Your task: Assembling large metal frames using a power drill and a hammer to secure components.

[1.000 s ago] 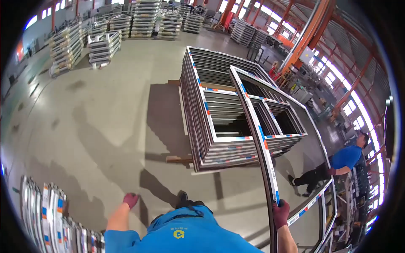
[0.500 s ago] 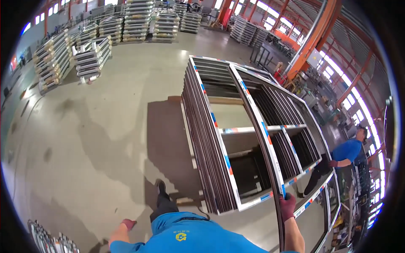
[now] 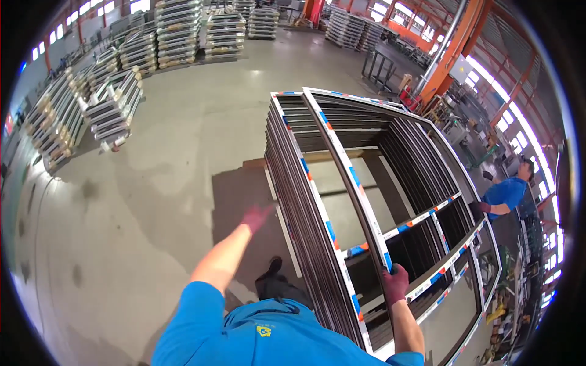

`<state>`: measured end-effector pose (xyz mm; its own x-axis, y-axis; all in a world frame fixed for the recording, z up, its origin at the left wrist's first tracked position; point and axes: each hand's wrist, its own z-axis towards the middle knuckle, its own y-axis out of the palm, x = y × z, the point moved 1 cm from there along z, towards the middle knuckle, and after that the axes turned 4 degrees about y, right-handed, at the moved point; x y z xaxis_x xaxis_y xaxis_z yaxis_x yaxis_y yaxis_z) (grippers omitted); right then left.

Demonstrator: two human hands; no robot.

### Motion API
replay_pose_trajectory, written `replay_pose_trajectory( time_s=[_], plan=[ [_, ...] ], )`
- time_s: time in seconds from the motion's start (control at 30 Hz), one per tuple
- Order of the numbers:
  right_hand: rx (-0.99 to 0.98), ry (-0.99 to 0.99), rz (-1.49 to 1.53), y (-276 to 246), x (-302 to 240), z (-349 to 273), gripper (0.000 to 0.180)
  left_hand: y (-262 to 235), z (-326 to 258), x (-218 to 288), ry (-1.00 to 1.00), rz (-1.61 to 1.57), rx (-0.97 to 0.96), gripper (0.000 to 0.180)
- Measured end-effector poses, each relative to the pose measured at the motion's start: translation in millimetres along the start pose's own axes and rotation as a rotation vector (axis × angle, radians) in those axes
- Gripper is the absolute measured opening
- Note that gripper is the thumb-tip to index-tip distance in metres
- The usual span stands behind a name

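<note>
A large window frame (image 3: 348,168) with white edges and coloured tape lies on top of a tall stack of similar frames (image 3: 299,201). My right hand (image 3: 395,282), in a dark red glove, grips the near end of that top frame's rail. My left hand (image 3: 256,215), also gloved, is stretched out forward over the floor beside the stack, fingers apart, holding nothing. A person in a blue shirt (image 3: 503,195) stands at the far right side of the frame.
Several stacks of frames (image 3: 113,104) stand on the concrete floor at the left and at the back (image 3: 183,30). An orange steel column (image 3: 455,46) rises at the upper right. Racks and clutter line the right edge. A wooden beam (image 3: 256,162) lies under the stack.
I have stepped closer to the stack. My left arm swung up from low at my side to reach forward. My right hand keeps its grip on the frame's rail.
</note>
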<state>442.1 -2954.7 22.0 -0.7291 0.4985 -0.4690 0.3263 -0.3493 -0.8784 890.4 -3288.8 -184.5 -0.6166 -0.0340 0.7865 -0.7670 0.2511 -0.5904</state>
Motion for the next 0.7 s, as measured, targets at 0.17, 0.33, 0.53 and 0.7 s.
replay_pose_trajectory(
  time_s=[0.17, 0.33, 0.53, 0.7],
  plan=[
    [0.052, -0.074, -0.044, 99.5, -32.0, 77.0, 0.033, 88.2, 146.5, 116.0, 0.094, -0.482, -0.101, 0.102],
    [-0.033, 0.077, -0.088, 158.1, -54.2, 106.7, 0.036, 136.3, 247.6, 162.4, -0.291, -0.545, -0.215, 0.134],
    [-0.160, 0.057, -0.062, 223.6, -77.9, 125.5, 0.040, 138.7, 360.8, 157.9, -0.439, -0.513, 0.151, 0.139],
    [-0.217, 0.139, -0.116, 254.9, -69.7, 120.8, 0.044, 160.8, 412.7, 141.2, -0.556, -0.244, 0.012, 0.106]
  ],
)
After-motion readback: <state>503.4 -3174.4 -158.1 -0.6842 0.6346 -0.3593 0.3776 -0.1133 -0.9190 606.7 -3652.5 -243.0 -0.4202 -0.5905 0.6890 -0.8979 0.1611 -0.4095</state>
